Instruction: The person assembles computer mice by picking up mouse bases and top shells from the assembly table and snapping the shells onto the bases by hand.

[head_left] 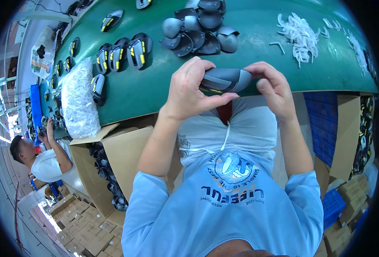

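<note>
A dark grey computer mouse with yellow accents along its lower side is held just above the table's near edge. My left hand is closed round its left end, fingers over the top and thumb stretched beneath. At its right end is my right hand, with curled fingertips touching or almost touching the shell. The right thumb stands apart from the mouse, leaving a gap between thumb and forefinger. Behind the hands lies a heap of curved grey shell covers. Several similar mice with yellow parts lie to the left.
Translucent curved plastic pieces lie on the green table at the back right. A clear plastic bag sits at the left edge beside an open carton of dark parts. Blue crates stand right; another person works far left.
</note>
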`<action>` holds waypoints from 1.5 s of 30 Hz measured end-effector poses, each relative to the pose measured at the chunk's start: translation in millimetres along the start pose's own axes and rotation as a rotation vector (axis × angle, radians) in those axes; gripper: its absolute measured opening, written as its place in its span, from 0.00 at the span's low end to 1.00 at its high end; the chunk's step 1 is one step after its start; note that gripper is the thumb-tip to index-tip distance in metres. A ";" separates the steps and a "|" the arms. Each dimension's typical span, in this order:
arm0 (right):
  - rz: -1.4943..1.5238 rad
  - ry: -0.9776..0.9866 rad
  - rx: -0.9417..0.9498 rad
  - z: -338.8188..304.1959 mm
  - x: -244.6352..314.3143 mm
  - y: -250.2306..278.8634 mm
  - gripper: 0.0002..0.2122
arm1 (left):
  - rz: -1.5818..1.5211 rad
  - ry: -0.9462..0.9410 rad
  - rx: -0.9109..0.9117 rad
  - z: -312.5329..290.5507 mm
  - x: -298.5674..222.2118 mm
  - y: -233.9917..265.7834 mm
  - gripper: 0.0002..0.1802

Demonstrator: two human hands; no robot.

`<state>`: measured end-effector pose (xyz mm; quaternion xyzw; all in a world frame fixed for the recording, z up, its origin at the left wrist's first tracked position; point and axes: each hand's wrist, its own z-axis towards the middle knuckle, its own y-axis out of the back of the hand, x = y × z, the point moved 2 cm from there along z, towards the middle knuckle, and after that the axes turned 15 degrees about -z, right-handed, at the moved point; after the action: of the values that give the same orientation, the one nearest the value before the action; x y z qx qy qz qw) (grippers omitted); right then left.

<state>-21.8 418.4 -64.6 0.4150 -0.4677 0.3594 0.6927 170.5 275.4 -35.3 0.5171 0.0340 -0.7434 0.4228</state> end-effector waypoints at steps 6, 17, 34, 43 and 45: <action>-0.264 -0.079 0.230 8.3 -6.2 -3.5 0.14 | 0.139 -0.064 0.107 -4.1 12.3 -10.8 0.36; -0.013 -0.054 0.142 4.1 -20.7 -30.6 0.30 | 0.036 0.214 -0.116 -7.8 28.6 -15.5 0.45; -0.242 -0.009 0.075 -7.2 -14.7 -30.2 0.28 | -0.033 0.368 -0.045 -18.1 25.9 -12.1 0.39; -0.257 -0.001 0.047 0.2 -20.6 -28.9 0.29 | 0.008 0.374 -0.086 -15.8 25.1 -18.1 0.35; -0.108 -0.060 0.118 4.1 -18.4 -27.5 0.34 | -0.018 0.376 -0.149 -19.4 20.8 -19.1 0.32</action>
<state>-4.5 401.6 -87.7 0.4903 -0.4433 0.3359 0.6710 170.0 284.7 -68.3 0.6139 0.1717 -0.6329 0.4394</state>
